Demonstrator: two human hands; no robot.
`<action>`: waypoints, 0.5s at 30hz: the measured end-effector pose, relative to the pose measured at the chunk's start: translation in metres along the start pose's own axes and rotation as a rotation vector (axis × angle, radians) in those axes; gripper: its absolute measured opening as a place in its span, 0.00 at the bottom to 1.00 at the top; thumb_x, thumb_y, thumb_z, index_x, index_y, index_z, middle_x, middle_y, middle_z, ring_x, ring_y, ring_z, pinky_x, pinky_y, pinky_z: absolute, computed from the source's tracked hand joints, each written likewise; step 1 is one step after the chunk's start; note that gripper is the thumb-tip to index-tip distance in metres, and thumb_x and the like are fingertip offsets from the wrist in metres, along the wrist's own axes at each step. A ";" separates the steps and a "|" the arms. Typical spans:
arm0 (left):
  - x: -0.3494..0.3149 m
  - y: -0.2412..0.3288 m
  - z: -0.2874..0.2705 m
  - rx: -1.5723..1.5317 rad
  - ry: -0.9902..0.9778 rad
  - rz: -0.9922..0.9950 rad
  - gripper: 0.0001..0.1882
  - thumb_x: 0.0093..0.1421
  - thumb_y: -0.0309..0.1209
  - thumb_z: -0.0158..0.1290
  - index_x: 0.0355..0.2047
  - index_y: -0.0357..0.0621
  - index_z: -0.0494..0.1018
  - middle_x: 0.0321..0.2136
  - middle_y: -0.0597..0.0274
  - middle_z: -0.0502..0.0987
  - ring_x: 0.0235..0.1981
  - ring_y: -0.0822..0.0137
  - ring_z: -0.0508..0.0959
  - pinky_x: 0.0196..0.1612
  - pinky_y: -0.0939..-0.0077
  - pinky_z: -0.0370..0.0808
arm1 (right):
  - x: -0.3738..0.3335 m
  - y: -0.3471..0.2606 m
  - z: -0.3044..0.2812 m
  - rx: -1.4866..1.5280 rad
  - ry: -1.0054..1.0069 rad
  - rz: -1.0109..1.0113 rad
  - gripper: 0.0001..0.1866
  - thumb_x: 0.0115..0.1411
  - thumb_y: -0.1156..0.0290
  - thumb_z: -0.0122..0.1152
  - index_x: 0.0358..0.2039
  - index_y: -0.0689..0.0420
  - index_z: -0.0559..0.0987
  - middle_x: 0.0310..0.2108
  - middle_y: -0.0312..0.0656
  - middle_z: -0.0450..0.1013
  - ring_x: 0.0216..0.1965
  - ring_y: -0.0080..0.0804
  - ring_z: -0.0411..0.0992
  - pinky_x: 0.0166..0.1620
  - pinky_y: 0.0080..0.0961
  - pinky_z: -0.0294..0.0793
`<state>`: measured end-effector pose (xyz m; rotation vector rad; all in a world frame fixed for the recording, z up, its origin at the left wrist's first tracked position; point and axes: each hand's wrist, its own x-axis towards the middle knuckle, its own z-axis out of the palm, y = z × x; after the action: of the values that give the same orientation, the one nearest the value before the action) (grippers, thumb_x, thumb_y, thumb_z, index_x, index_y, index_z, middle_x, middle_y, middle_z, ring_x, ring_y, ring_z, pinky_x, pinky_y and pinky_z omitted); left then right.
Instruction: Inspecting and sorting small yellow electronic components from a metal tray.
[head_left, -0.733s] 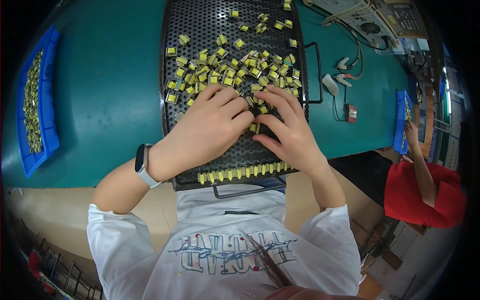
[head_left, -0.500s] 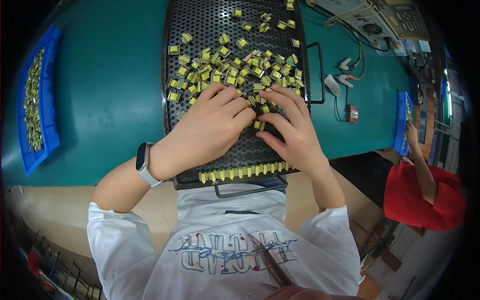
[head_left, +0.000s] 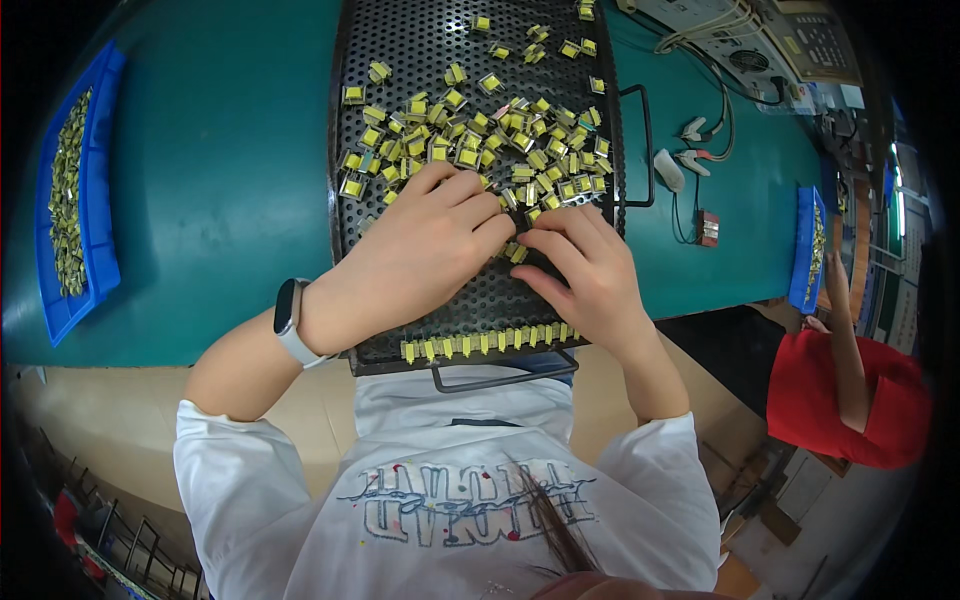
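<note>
Small yellow-wrapped transformers (head_left: 468, 157) lie in a loose heap on a black perforated metal tray (head_left: 440, 307). My left hand (head_left: 425, 235) bends over the tray, its fingers curled and closed at the heap's near edge. What its fingertips grip is hidden behind the knuckles. Close beside it, my right hand (head_left: 585, 265) holds a small transformer (head_left: 516, 252) between thumb and index finger, where both hands' fingertips meet. Along the tray's near edge stands a neat row of transformers (head_left: 483, 343), below my hands.
A blue bin (head_left: 100, 215) of small parts stands on the green table (head_left: 220, 180) at left. Wire tray handles (head_left: 648, 150) stick out at right and front. Cables with clips (head_left: 690, 160) lie to the right. Farther right, a person in red (head_left: 830, 400) works beside another blue bin (head_left: 803, 250).
My right hand's fingers have drawn back from the heap and curled closer to the thumb. My left hand stays nearly in place. The view has shifted slightly.
</note>
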<state>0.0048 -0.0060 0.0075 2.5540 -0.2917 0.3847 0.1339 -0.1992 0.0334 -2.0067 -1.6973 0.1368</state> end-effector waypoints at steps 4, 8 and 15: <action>0.002 0.002 -0.002 -0.138 0.066 -0.051 0.16 0.52 0.26 0.65 0.43 0.44 0.77 0.39 0.61 0.78 0.46 0.56 0.75 0.54 0.60 0.70 | 0.000 0.000 0.001 0.004 -0.007 -0.012 0.22 0.43 0.73 0.79 0.40 0.60 0.81 0.40 0.43 0.75 0.40 0.44 0.75 0.40 0.35 0.77; 0.003 0.004 -0.009 -0.334 0.083 -0.109 0.17 0.56 0.25 0.63 0.47 0.40 0.77 0.39 0.59 0.78 0.43 0.55 0.77 0.49 0.62 0.74 | -0.002 -0.002 -0.008 0.106 0.122 0.041 0.21 0.46 0.74 0.79 0.42 0.60 0.82 0.40 0.45 0.76 0.37 0.42 0.75 0.40 0.32 0.77; 0.004 0.006 -0.019 -1.070 -0.218 -0.343 0.15 0.67 0.28 0.57 0.52 0.36 0.77 0.37 0.59 0.82 0.38 0.70 0.79 0.43 0.72 0.76 | -0.005 -0.011 -0.018 0.303 0.175 -0.005 0.17 0.48 0.77 0.78 0.40 0.61 0.83 0.38 0.46 0.76 0.36 0.35 0.75 0.39 0.27 0.75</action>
<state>0.0027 -0.0014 0.0268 1.5330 -0.0821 -0.1679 0.1299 -0.2085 0.0524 -1.7378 -1.4756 0.1980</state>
